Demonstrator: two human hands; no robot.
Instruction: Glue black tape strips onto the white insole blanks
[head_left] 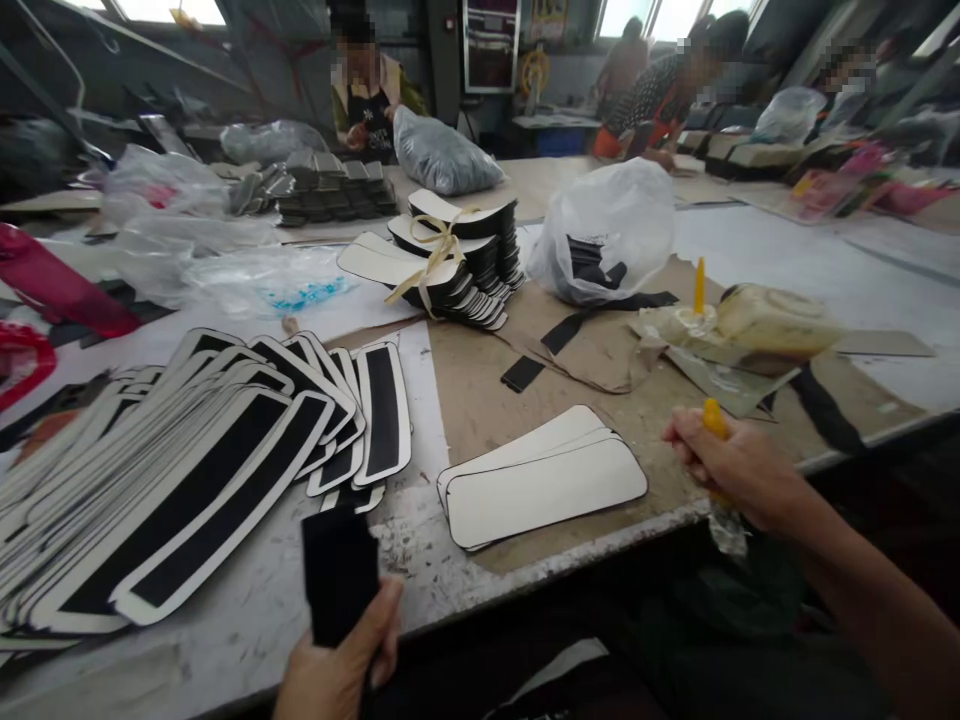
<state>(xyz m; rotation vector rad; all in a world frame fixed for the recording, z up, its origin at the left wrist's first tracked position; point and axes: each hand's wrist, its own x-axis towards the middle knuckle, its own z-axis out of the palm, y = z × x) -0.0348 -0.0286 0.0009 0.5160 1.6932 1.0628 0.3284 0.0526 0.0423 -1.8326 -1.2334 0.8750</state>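
Observation:
My left hand (341, 655) is closed on a black strip (339, 570) that stands up from the fingers near the table's front edge. My right hand (724, 460) is wrapped round a yellow-handled tool (714, 418), its lower end covered in something crumpled and pale, just off the front edge. Between the hands lie a few white curved panels (547, 485), overlapping. On the left, many white panels with black strips (225, 490) are fanned out in a pile. Behind the white panels, bundles of curved pieces (450, 255) are tied with a cream ribbon.
A white plastic bag (611, 230) with black pieces stands behind the panels. Right of it, a glue-stained container (776, 325) lies beside an upright yellow tip (699, 287). Clear plastic bags (172, 225) and a pink object (64, 285) are at left. Several people work across the table.

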